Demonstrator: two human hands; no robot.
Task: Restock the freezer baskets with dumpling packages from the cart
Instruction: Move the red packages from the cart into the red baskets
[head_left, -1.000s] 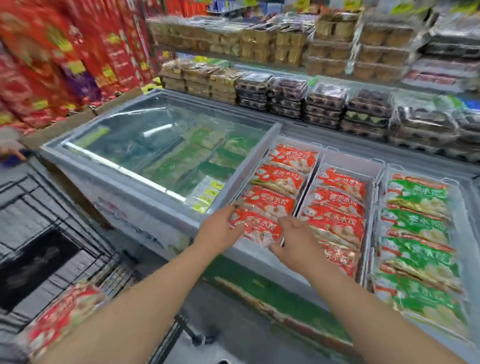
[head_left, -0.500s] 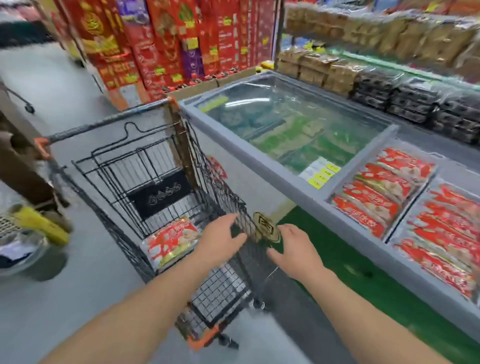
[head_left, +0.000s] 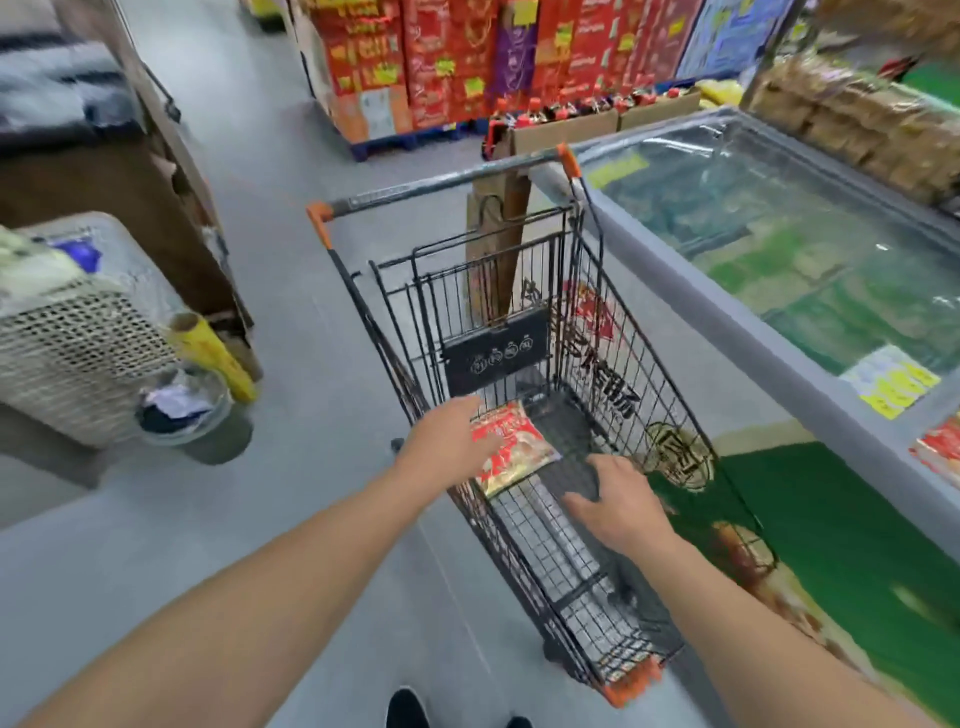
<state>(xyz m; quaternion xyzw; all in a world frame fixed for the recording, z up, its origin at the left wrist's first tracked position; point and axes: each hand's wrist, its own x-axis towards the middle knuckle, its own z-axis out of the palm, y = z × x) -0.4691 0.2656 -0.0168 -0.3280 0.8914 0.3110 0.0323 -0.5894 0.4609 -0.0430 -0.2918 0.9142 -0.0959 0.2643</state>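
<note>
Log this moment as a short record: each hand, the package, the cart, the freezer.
left hand: open, reaching into the cart, fingers at the package's near edge
right hand: open, fingers spread inside the cart, holding nothing
dumpling package: red, lying flat in the cart, only one visible
cart: black wire, parked beside the freezer
freezer: grey rim, glass lid shut here

I have both arms stretched into the cart (head_left: 597, 291): left hand (head_left: 447, 441) and right hand (head_left: 621, 501) spread, fingers relaxed.
</note>
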